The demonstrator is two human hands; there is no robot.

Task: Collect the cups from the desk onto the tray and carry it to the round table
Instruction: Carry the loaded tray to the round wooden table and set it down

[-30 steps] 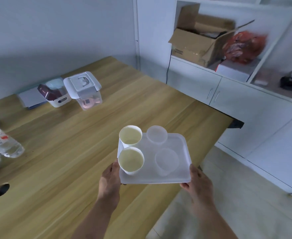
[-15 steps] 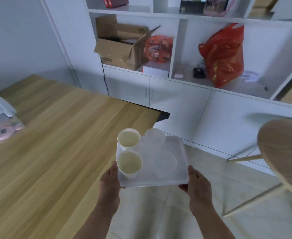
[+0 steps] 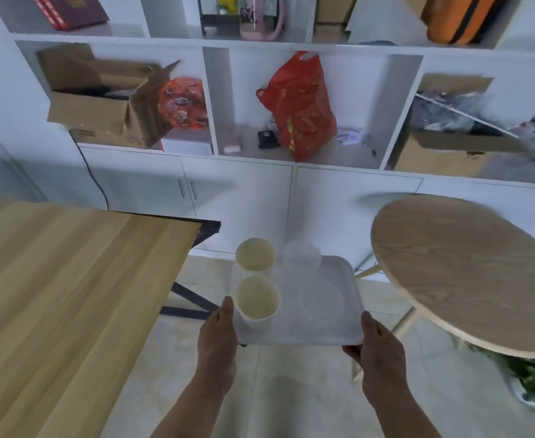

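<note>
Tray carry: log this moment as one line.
phase: carrying | tray: held by left hand, right hand | load: four cups | position: between desk, round table

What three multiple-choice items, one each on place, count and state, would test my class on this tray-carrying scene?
1. Where is the round table relative to the tray?
A. to its right
B. to its left
C. beneath it

2. How many cream paper cups stand on the tray?
A. none
B. two
C. five

3. How is the tray supported?
A. resting on the desk
B. lying on the floor
C. held in the air by both hands

Answers:
1 A, the round top lies right of it.
2 B, a near cup and a far cup.
3 C, left hand and right hand grip its near corners above the floor.
</note>
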